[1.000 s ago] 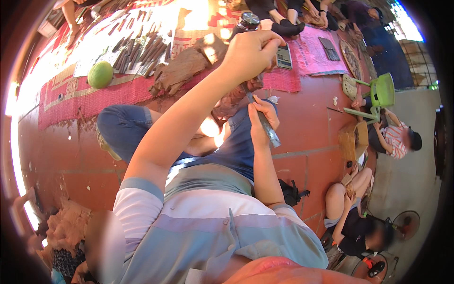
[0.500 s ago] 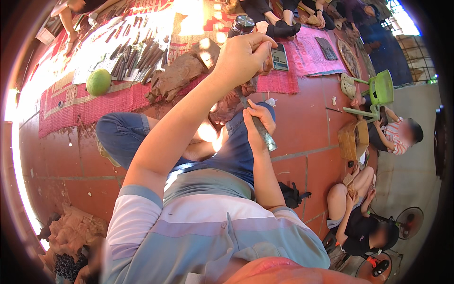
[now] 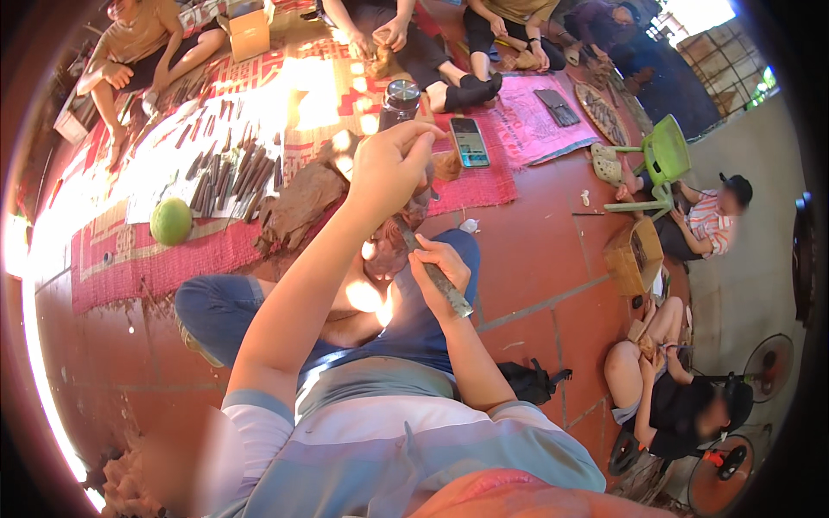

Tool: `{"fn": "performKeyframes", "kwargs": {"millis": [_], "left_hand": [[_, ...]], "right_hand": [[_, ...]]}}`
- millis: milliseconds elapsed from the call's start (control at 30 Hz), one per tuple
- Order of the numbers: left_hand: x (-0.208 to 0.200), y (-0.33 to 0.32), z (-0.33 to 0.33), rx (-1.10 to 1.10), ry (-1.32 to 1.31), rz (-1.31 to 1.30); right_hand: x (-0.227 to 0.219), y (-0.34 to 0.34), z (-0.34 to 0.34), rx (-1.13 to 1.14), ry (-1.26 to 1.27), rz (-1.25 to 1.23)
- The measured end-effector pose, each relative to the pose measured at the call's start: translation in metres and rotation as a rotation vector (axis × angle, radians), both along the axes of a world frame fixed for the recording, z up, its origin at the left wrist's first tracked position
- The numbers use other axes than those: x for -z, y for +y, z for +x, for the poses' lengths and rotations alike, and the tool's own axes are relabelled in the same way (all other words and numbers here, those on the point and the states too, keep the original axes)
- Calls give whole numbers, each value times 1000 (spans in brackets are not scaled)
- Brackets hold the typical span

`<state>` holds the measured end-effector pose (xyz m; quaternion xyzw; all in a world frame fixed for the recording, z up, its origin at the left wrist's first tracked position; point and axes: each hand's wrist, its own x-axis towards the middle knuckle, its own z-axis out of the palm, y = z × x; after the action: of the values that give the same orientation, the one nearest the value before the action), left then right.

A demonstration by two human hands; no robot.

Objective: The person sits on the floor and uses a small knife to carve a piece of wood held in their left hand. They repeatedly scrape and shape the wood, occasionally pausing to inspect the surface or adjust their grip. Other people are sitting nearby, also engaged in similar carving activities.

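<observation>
A reddish-brown carved wood piece [image 3: 385,252] rests at my lap between my crossed legs, with sunlit patches on it. My left hand [image 3: 393,164] is raised over its far end, fingers curled in; what they close on is hidden behind the hand. Lower and to the right, my right hand [image 3: 442,269] grips a flat grey metal bar [image 3: 451,296] that looks like a chisel blade. It slants from the carving down past my fingers, its broad end towards me. A rounded brown wooden lump [image 3: 446,166] shows just right of my left hand.
Ahead lie a rough wood block [image 3: 302,203], a lidded metal container [image 3: 401,99], a phone [image 3: 470,142] and rows of carving tools [image 3: 246,177]. A round green fruit [image 3: 171,222] sits on the mat. To the right are a green chair [image 3: 665,151], a box [image 3: 635,259] and seated people.
The view has tilted, showing more of the people ahead. Both hands and the metal bar appear lower and further left in the picture; my right hand keeps its grip.
</observation>
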<state>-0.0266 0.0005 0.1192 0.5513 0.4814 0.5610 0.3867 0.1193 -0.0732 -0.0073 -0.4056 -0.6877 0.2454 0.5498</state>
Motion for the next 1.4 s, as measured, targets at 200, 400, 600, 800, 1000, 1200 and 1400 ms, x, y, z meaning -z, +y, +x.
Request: {"fn": "performKeyframes", "kwargs": {"millis": [200,400,600,800,1000,1200,1400], "left_hand": [[0,0,1,-13,-23,-4],[0,1,2,-23,-21,5],[5,3,-2,-27,50,78],[5,3,-3,-27,47,74],[3,3,-1,-8,54,47],[4,4,-3,-19,80,89],[3,2,-3,-30,47,68]], "right_hand": [[-2,5,-6,12,25,-6],[-5,7,-5,16,-3,40],[-2,0,-4,-2,17,48],[1,-2,-4,-1,-39,14],[-4,2,-9,39,-19,39],[4,3,-10,26,71,5],[2,3,-4,12,74,-4]]}}
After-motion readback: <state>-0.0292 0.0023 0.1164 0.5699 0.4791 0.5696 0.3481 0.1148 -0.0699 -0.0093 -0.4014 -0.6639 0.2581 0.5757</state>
